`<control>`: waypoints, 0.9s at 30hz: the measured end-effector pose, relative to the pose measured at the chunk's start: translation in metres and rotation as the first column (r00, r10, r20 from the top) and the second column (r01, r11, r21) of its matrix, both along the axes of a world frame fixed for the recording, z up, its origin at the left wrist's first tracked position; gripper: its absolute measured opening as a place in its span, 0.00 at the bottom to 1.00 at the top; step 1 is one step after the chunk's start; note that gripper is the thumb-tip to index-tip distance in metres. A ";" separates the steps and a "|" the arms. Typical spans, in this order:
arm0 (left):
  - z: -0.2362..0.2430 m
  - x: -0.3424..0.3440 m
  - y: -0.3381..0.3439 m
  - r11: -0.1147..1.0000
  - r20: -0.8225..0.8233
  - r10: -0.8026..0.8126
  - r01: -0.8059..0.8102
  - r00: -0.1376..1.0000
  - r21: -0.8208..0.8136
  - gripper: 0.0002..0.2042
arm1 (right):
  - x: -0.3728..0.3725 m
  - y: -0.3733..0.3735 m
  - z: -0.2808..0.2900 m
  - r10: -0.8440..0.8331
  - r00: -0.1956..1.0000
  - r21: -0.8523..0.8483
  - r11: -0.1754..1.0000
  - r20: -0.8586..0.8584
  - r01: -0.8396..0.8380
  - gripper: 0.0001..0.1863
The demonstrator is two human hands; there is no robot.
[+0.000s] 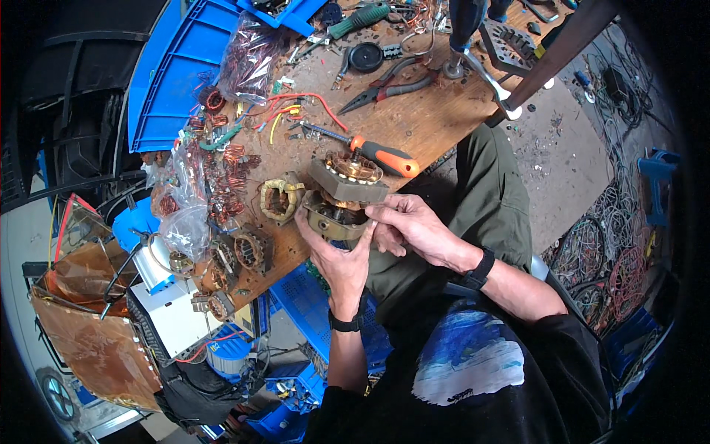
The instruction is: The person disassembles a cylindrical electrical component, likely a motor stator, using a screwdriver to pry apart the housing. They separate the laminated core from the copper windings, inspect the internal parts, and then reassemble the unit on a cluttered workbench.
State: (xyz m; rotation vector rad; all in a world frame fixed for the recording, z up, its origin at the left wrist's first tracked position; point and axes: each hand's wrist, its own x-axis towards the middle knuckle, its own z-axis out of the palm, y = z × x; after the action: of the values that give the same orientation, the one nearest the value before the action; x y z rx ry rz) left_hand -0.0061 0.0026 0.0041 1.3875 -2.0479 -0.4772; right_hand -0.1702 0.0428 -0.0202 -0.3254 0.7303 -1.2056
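Note:
Just past the bench's front edge, my left hand point(336, 263) is wrapped round a dull metal motor housing point(330, 224), thumb and fingers on opposite sides. Directly above it sits a motor stator point(347, 183), a grey laminated block with copper windings, slightly tilted. A dark gap shows between the two parts. My right hand point(421, 231) is closed, its thumb and forefinger pinching the stator's lower right corner; its other fingers curl beneath. Left of the housing stands a stator ring point(281, 200) with yellowish wrapping. An orange-and-black screwdriver point(384, 155) lies behind the stator.
Pliers point(388, 85) and a green-handled screwdriver point(360, 20) lie farther back on the wooden bench point(433, 103). At left are copper coils point(229, 177), plastic bags point(251, 59), loose stators point(253, 251) and a blue tray point(174, 81). Tangled cables point(592, 259) cover the floor at right.

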 end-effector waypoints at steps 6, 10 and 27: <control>-0.003 0.002 -0.001 1.000 0.014 -0.008 0.008 1.000 -0.013 0.60 | -0.003 -0.001 0.000 0.069 0.988 0.009 0.997 0.137 -0.071 0.14; -0.005 0.003 -0.001 1.000 0.003 0.000 0.000 1.000 -0.005 0.60 | -0.005 -0.004 0.007 0.102 0.985 0.049 0.993 0.137 -0.109 0.14; -0.005 0.004 -0.001 1.000 -0.016 0.012 -0.012 1.000 0.007 0.60 | -0.003 -0.003 0.006 0.084 0.991 0.038 0.995 0.101 -0.088 0.17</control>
State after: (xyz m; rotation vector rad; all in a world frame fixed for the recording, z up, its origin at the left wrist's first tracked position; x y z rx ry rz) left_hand -0.0026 0.0015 -0.0006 1.3949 -2.0255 -0.4899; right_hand -0.1731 0.0395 -0.0145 -0.2578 0.6487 -1.1156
